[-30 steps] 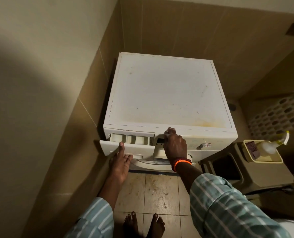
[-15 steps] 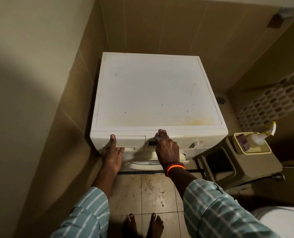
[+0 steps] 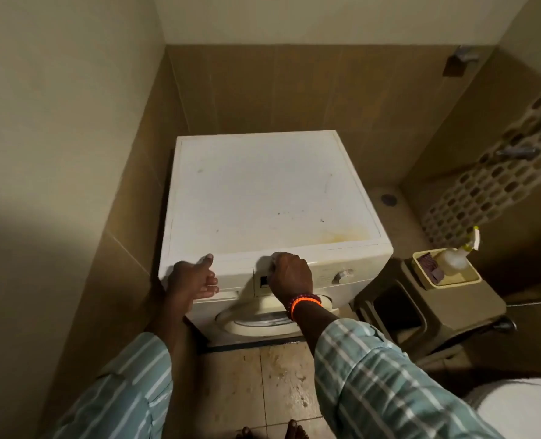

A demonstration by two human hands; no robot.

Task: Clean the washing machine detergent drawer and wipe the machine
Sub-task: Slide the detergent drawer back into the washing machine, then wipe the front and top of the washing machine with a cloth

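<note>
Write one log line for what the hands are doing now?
drawer: closed | left hand: on drawer front | right hand: on control panel | spray bottle: untouched

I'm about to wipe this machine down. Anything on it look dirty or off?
Yes: the washing machine's top has a yellowish stain near its front right corner and scattered dark specks. Nothing looks askew or broken.
</note>
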